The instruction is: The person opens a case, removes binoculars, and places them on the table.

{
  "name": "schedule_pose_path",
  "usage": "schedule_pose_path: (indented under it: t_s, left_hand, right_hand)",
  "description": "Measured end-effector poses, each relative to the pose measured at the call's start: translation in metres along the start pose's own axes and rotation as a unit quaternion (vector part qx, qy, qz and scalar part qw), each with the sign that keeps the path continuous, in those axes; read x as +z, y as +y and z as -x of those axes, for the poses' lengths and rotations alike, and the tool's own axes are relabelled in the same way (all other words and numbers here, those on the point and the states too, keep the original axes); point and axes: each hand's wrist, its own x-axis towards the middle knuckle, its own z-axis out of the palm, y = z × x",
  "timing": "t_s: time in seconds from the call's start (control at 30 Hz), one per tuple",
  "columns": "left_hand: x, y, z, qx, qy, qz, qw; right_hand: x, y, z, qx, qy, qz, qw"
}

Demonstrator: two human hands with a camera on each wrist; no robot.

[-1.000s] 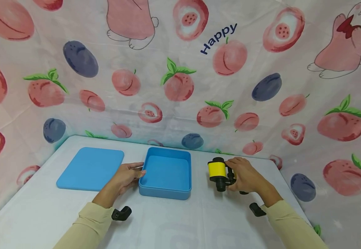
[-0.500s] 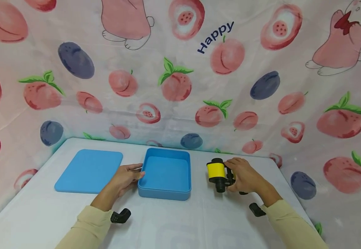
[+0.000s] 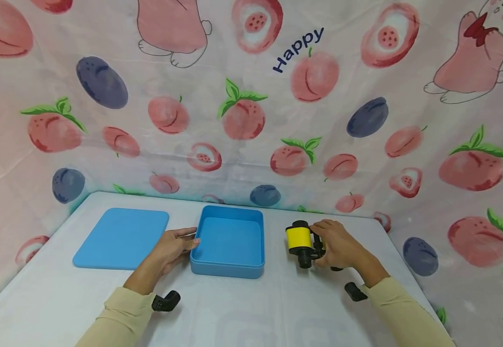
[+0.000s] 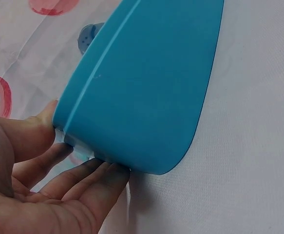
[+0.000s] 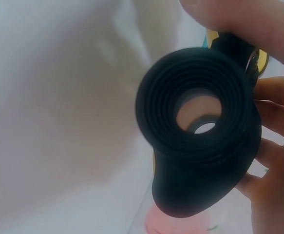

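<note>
A blue open-topped box [image 3: 229, 238] stands on the white table in the head view, with nothing inside. My left hand [image 3: 173, 249] holds its left wall; in the left wrist view the thumb lies at the rim of the box [image 4: 142, 92] and the fingers [image 4: 90, 187] touch the side. To the right of the box, my right hand [image 3: 335, 243] grips yellow and black binoculars [image 3: 300, 238] by their right half, which the hand partly hides. The right wrist view looks into a black eyepiece of the binoculars [image 5: 198, 161], with fingers wrapped along the far side.
A flat blue lid [image 3: 121, 238] lies on the table [image 3: 268, 313], left of the box and partly behind my left forearm. A fruit-printed cloth [image 3: 234, 159] rises along the table's back and sides. A black wrist-worn device [image 3: 166, 301] sits at each cuff.
The head view has shifted slightly, so everything sits a little further left in the picture. Both hands keep their holds on the box and the binoculars.
</note>
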Motion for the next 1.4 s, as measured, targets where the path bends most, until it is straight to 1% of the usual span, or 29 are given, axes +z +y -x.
schedule_pose_path:
  t_s: [0.2, 0.4, 0.63, 1.0, 1.4]
  left_hand:
    - [0.000, 0.000, 0.000, -0.002, -0.002, 0.001, 1.0000]
    - [0.000, 0.000, 0.001, -0.005, -0.001, 0.002, 1.0000]
    - [0.000, 0.000, 0.000, -0.004, -0.002, 0.002, 1.0000]
    - [-0.001, -0.001, -0.001, -0.001, -0.006, 0.007, 1.0000]
    - [-0.001, -0.001, 0.000, -0.001, -0.007, 0.013, 0.9999]
  right_hand:
    - [0.002, -0.002, 0.001, 0.002, -0.001, -0.002, 1.0000]
    - [0.005, -0.003, 0.001, 0.013, -0.008, -0.003, 0.9999]
    - [0.007, -0.002, 0.001, 0.007, -0.008, -0.002, 0.9999]
    - [0.012, -0.003, 0.001, 0.021, -0.021, -0.006, 0.9995]
    - [0.018, -0.001, 0.002, 0.020, -0.025, 0.003, 0.9995]
